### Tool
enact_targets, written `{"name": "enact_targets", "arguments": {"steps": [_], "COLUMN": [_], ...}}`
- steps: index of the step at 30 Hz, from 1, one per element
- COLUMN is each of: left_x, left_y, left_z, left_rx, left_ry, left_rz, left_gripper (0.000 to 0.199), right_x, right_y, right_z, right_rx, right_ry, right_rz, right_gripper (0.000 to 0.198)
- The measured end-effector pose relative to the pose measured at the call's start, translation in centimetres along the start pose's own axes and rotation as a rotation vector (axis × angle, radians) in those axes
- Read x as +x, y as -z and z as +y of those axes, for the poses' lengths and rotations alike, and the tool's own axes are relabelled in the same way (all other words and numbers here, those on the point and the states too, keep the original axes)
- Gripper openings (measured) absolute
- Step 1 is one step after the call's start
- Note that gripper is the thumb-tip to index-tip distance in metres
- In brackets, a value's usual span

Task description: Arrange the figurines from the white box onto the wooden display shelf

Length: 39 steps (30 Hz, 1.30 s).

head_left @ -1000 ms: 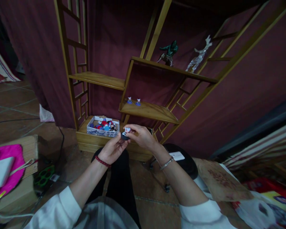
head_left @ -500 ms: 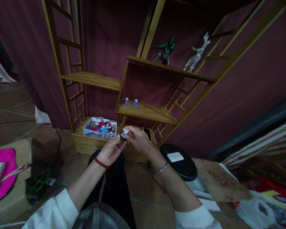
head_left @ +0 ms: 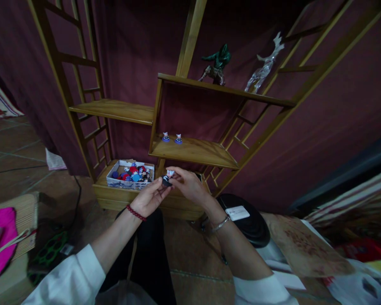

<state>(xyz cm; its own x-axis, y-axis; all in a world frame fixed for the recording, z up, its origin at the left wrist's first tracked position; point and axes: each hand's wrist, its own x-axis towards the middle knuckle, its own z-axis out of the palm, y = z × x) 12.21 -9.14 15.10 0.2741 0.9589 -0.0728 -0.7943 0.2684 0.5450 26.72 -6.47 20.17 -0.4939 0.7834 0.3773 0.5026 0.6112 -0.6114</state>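
Note:
Between my two hands is a small figurine [head_left: 169,175] with a pale head and a dark round base. My left hand [head_left: 148,198] pinches the base from the left, fingertips closed on it. From the right, the fingers of my right hand [head_left: 189,185] close on the figurine's upper part. Two similar small figurines, one on the left [head_left: 165,137] and one on the right [head_left: 178,138], stand upright side by side on the middle shelf [head_left: 193,150]. Left of my hands, a shallow white box [head_left: 130,185] holds several red, blue and purple figurines in a jumble.
On the upper shelf [head_left: 238,93] stand a dark green hooded figure [head_left: 218,65] and a clear deer statuette [head_left: 263,67]. A black-lidded bin [head_left: 250,226] with a white packet on top is at my right. A bare left shelf [head_left: 114,111] juts out above the box.
The figurine's dark base now sits directly under its body, where half a second ago the two looked tilted and less aligned. My view has shifted slightly; both hands keep their hold.

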Motion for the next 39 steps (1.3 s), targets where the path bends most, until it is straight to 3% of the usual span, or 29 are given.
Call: {"name": "enact_targets", "arguments": {"steps": [9,15,30,39], "left_x": [3.2,5.6,11.5,14.5], "left_y": [-1.5,-2.1,-4.6,-5.2], "left_z": [0.3,0.2,1.1,1.3], "left_rx": [0.023,-0.003,0.005,-0.01], "left_ry": [0.022,0.019,0.056,0.104], "left_rz": [-0.022,-0.031,-0.13,-0.095], "left_gripper": [0.008,0.005,0.01,0.013], "right_x": [1.9,3.0,6.1,7.9], "right_y": [2.2,3.1,6.8,8.0], "right_z": [1.5,2.8,6.2,8.1], "right_rx": [0.007,-0.113,-0.025,0.012], "right_ry": [-0.071,-0.048,-0.029,-0.127], "right_rz": [0.025,0.08,0.152,0.16], "right_gripper": [0.027,0.018,0.024,0.023]}}
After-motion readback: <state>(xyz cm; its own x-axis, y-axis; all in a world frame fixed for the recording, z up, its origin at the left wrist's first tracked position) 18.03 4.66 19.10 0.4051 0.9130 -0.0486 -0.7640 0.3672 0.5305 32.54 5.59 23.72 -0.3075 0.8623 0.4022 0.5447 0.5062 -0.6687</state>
